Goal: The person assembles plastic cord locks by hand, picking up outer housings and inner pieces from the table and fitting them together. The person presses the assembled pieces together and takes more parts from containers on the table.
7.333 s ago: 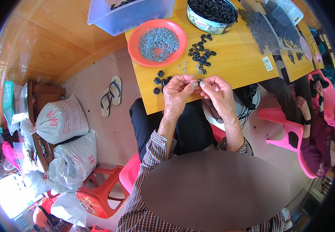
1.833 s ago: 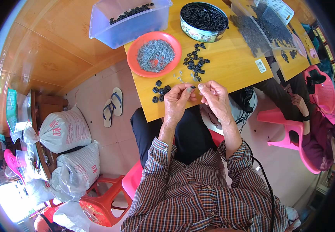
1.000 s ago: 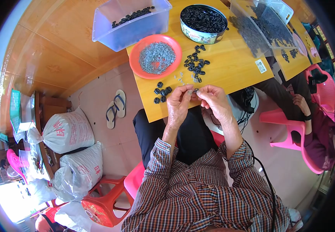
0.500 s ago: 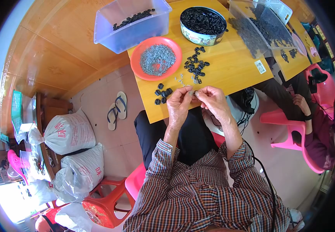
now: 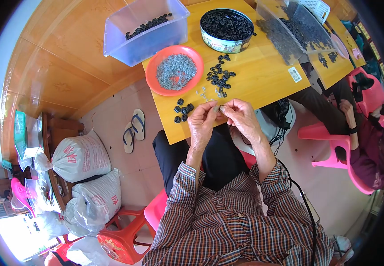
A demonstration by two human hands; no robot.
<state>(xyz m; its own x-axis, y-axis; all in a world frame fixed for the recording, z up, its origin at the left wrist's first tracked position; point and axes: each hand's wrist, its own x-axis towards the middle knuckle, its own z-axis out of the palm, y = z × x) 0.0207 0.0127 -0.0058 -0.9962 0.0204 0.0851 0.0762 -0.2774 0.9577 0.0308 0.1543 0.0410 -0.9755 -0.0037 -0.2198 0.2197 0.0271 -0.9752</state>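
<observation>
My left hand [image 5: 202,123] and my right hand [image 5: 243,119] meet at the near edge of the yellow table [image 5: 263,82], fingertips pinched together. A small dark piece [image 5: 220,108] shows between them, mostly hidden by the fingers. Just beyond my hands lie a few small grey pieces [image 5: 204,93] and a loose group of black parts [image 5: 218,76]. Several more black parts [image 5: 184,110] sit left of my left hand. The red plate [image 5: 150,75] holds a heap of small grey pieces [image 5: 176,72].
Behind the plate stands a translucent bin [image 5: 145,44] with black parts. A round tin [image 5: 225,45] and a clear container [image 5: 289,33] also hold black parts. At the right a person [image 5: 349,122] sits on a pink chair [image 5: 327,137]. White sacks [image 5: 81,155] and a red stool [image 5: 121,239] are at the left.
Since the first frame, my right hand parted from my left, then came back to it. The hands have stayed together over the last second. The whole view has shifted slightly.
</observation>
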